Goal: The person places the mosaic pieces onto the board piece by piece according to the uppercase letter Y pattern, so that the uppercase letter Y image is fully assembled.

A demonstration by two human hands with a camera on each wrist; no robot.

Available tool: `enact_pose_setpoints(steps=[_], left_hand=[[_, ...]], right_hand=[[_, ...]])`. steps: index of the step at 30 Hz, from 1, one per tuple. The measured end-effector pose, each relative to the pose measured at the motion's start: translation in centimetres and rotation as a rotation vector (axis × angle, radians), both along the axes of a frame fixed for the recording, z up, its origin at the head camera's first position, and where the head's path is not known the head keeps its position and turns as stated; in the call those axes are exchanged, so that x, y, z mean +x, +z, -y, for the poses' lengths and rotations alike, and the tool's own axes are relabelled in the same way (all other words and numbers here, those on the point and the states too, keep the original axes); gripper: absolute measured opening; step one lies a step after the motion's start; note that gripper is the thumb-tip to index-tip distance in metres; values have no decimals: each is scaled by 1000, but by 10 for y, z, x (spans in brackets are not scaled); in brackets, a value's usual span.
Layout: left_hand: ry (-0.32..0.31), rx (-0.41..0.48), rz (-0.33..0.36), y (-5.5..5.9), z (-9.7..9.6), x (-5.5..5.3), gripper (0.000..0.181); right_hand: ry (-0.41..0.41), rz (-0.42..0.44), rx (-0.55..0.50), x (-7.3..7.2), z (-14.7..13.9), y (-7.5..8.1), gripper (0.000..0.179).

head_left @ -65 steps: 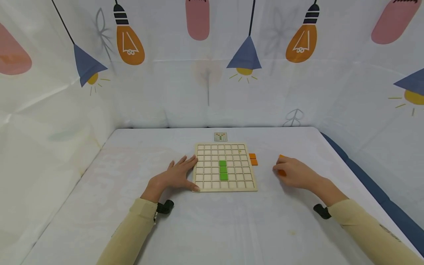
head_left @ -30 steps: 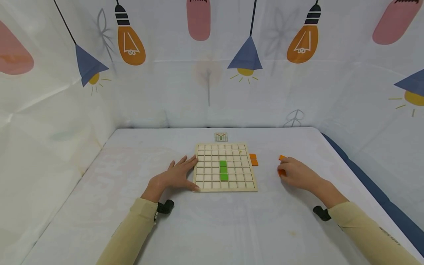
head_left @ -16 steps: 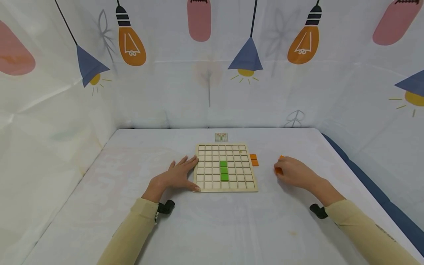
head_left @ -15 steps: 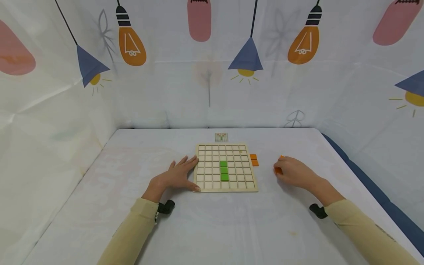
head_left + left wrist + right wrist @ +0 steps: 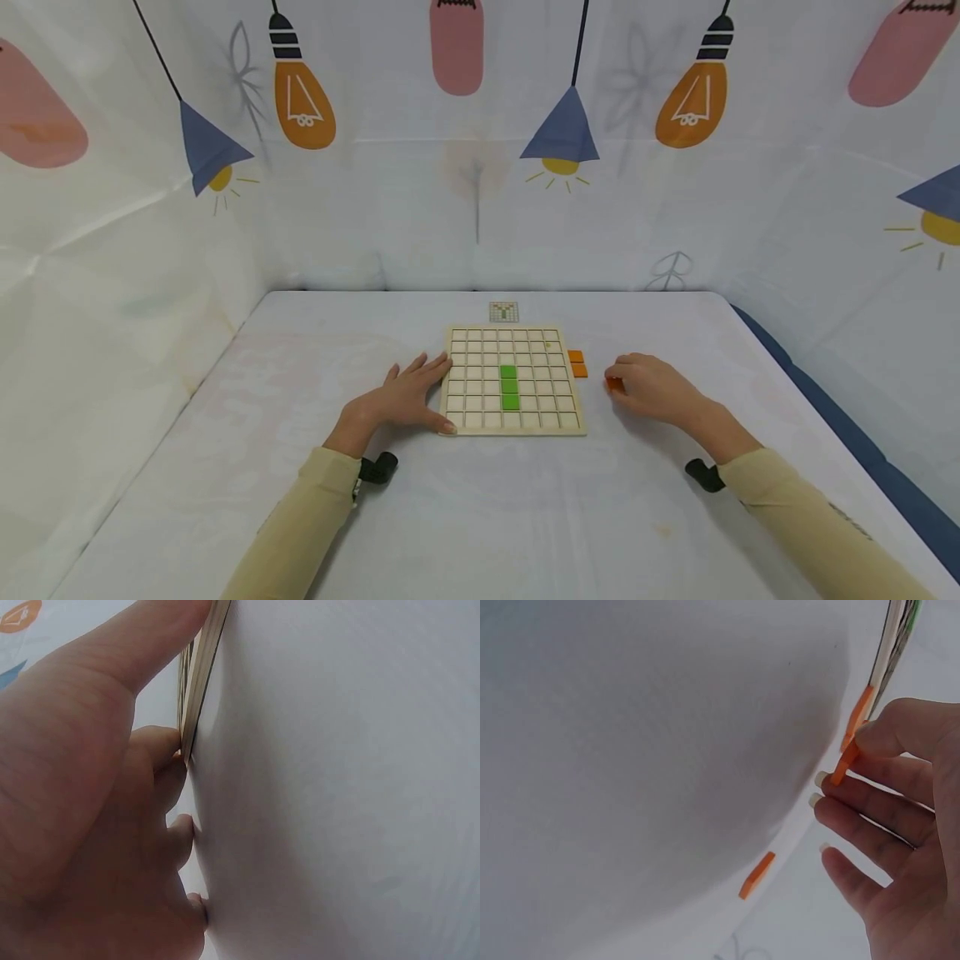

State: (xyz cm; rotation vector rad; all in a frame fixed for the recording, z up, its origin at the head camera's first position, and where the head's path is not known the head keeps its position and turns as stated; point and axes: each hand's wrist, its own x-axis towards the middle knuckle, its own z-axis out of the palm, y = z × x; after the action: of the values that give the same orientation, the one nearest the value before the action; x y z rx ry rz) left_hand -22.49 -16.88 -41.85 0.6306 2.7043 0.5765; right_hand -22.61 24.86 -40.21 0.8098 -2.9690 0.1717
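Observation:
A square wooden grid board point(image 5: 536, 387) lies on the table with a column of three green tiles point(image 5: 510, 387) in its cells. Spread along its left edge is my left hand point(image 5: 408, 400), fingers fairly straight and thumb at the near left corner. The left wrist view shows that thumb point(image 5: 161, 637) against the board's side. My right hand point(image 5: 654, 390), right of the board, pinches an orange tile point(image 5: 844, 763) between thumb and fingers. Another orange tile point(image 5: 757, 875) lies on the table behind it, hidden by the hand in the head view.
Two orange tiles point(image 5: 576, 357) lie against the board's right side. Beyond its far edge is a small pattern card point(image 5: 503, 312) with a printed grid. A white cloth point(image 5: 480, 517) covers the table, and a lamp-patterned curtain point(image 5: 405, 200) rises at the back.
My right hand has moved a little left toward the board, with the orange tile in its fingers. The left hand keeps its place at the board's edge.

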Motion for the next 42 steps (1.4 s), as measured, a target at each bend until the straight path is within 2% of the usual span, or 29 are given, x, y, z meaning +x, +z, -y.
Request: enact_pose_setpoints(steps=[14, 21, 31, 42], left_hand=[[0, 8, -2, -1, 1, 1, 118], [-8, 19, -4, -2, 2, 1, 116], [-6, 14, -6, -4, 2, 0, 117], [-3, 3, -7, -5, 3, 0, 118]], right_hand=[[57, -58, -13, -4, 16, -2, 14], [51, -61, -16, -6, 24, -2, 16], [97, -74, -25, -8, 39, 0, 17], [100, -57, -30, -15, 59, 1, 19]])
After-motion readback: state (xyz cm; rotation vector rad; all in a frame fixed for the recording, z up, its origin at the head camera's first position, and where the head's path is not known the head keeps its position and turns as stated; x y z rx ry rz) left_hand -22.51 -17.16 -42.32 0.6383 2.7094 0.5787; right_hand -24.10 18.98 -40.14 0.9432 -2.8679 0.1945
